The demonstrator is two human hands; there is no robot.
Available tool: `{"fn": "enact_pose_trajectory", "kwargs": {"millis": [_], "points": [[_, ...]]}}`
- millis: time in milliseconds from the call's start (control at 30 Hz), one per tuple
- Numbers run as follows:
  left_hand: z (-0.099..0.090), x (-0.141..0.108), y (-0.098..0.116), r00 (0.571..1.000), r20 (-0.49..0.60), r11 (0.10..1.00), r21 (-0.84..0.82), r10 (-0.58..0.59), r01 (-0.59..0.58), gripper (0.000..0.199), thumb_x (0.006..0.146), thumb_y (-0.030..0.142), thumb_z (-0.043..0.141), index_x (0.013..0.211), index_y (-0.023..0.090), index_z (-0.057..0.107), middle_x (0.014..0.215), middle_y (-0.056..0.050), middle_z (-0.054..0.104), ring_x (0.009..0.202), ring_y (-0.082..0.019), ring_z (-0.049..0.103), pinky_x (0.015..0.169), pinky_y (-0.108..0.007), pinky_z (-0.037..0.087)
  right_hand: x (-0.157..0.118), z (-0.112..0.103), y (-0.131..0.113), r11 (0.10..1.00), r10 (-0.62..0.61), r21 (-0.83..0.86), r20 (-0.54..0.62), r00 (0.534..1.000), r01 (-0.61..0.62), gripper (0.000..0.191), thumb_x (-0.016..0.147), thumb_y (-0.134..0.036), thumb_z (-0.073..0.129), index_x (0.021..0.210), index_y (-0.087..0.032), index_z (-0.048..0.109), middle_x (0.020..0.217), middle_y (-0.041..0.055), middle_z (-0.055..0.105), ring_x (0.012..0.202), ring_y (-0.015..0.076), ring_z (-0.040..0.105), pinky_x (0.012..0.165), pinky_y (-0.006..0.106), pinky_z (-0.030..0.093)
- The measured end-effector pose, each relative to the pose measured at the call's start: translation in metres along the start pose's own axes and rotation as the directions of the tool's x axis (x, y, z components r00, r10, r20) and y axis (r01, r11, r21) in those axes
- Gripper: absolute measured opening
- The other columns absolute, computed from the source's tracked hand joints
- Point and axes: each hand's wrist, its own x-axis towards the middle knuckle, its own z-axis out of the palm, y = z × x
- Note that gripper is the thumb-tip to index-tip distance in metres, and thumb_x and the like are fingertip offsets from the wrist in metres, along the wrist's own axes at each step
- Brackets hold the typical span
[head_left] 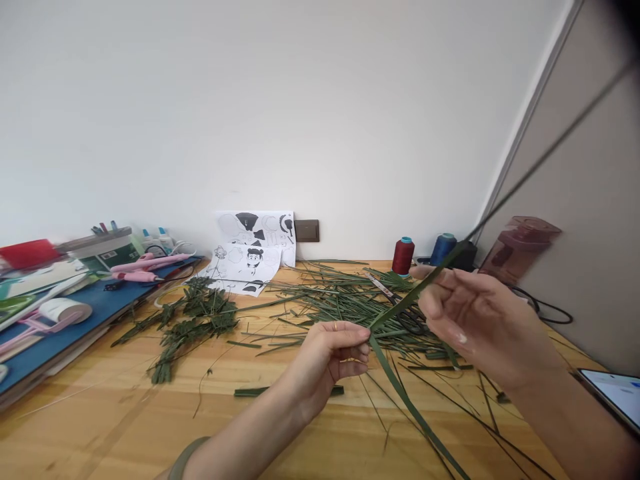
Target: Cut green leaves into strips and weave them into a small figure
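Note:
A long green leaf strip [404,301] runs between my two hands, sharply bent where my left hand [333,350] pinches it between thumb and fingers. One end hangs down from that bend toward the table's front edge. My right hand [483,323] is closed on the upper length, and its far part stretches up past the right edge of view. Behind the hands lies a heap of loose green leaf strips [330,303]. Scissors [381,287] rest on this heap, partly hidden by the strip and my right hand. Woven green leaf pieces [210,310] lie to the left.
Printed drawing sheets [255,230] lean against the wall. At the back right are a red thread spool [403,257], a blue spool [443,250] and a pink bottle [523,250]. A pink glue gun [137,275] lies left; a phone [613,397] is at right.

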Motion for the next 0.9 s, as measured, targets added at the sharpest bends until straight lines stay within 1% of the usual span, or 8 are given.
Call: {"fn": "enact_pose_trajectory", "kwargs": {"millis": [67,200,400,533,667,767,833,900], "points": [[0.0,0.001,-0.001,1.0,-0.005,1.0,0.001,-0.025,0.025,0.008,0.062,0.017,0.066,0.062,0.01,0.062,0.055,-0.002,0.058,0.048,-0.006,0.052,0.049,-0.017,0.044,0.0,-0.006,-0.001,0.996,0.045,-0.081,0.064,0.997,-0.04,0.035,0.085,-0.032,0.032,0.085,-0.023,0.065,0.054,0.0013,0.062,0.035,0.0063,0.042,0.033,0.019,0.025],[-0.001,0.003,-0.001,0.998,-0.006,0.998,0.005,-0.06,0.06,0.006,0.062,0.015,0.063,0.059,0.011,0.06,0.052,-0.001,0.056,0.046,-0.006,0.051,0.047,-0.016,0.043,0.003,-0.02,0.0,0.971,0.057,-0.239,0.132,0.99,-0.024,0.024,0.08,-0.029,0.042,0.082,-0.02,0.064,0.046,0.0003,0.061,0.033,0.0055,0.039,0.032,0.016,0.025],[-0.003,0.005,-0.001,0.993,-0.011,0.993,-0.026,-0.114,0.114,0.006,0.063,0.013,0.059,0.057,0.011,0.058,0.053,0.0,0.055,0.046,-0.006,0.049,0.048,-0.016,0.043,0.0,-0.032,-0.001,0.963,0.101,-0.268,0.314,0.944,-0.014,0.011,0.079,-0.025,0.052,0.082,-0.017,0.059,0.069,0.0061,0.068,0.052,0.0125,0.061,0.047,0.02,0.046],[-0.004,0.006,0.0,0.994,-0.006,0.994,-0.012,-0.112,0.112,0.006,0.063,0.014,0.06,0.057,0.011,0.058,0.052,0.0,0.055,0.045,-0.006,0.049,0.047,-0.016,0.042,-0.001,-0.034,-0.002,0.973,0.096,-0.229,0.346,0.933,-0.015,0.015,0.078,-0.034,0.056,0.08,-0.019,0.058,0.069,0.0047,0.069,0.053,0.0133,0.063,0.047,0.021,0.049],[-0.008,0.01,0.003,1.0,-0.015,0.999,0.049,-0.017,0.017,0.006,0.061,0.015,0.063,0.059,0.011,0.06,0.052,0.0,0.055,0.046,-0.006,0.049,0.047,-0.016,0.042,0.0,-0.041,0.0,0.964,0.136,-0.259,0.306,0.942,-0.055,0.018,0.074,-0.037,0.059,0.07,-0.02,0.057,0.058,0.0012,0.068,0.044,0.0111,0.06,0.039,0.017,0.046],[-0.013,0.013,0.007,0.998,-0.03,0.993,0.103,0.061,-0.058,0.006,0.06,0.015,0.064,0.06,0.011,0.061,0.052,-0.001,0.056,0.047,-0.006,0.05,0.047,-0.016,0.042,0.001,-0.047,-0.002,0.889,0.236,-0.445,0.239,0.942,-0.11,0.017,0.073,-0.034,0.061,0.066,-0.019,0.055,0.055,0.0007,0.066,0.042,0.011,0.058,0.037,0.017,0.044],[-0.016,0.015,0.011,0.996,-0.029,0.987,0.143,0.081,-0.076,0.005,0.059,0.015,0.064,0.061,0.01,0.061,0.052,-0.001,0.057,0.047,-0.007,0.05,0.047,-0.016,0.042,0.001,-0.05,-0.007,0.774,0.319,-0.617,0.189,0.929,-0.141,0.017,0.072,-0.031,0.061,0.063,-0.018,0.056,0.058,0.0011,0.065,0.045,0.0109,0.057,0.041,0.019,0.044],[-0.019,0.016,0.014,0.997,0.005,0.978,0.195,0.075,-0.075,0.005,0.059,0.015,0.064,0.06,0.011,0.061,0.052,-0.001,0.056,0.047,-0.006,0.05,0.048,-0.016,0.042,0.002,-0.051,-0.011,0.62,0.369,-0.777,0.162,0.915,-0.112,0.017,0.072,-0.032,0.06,0.063,-0.017,0.058,0.059,0.0005,0.063,0.05,0.0112,0.056,0.045,0.02,0.042]]}}
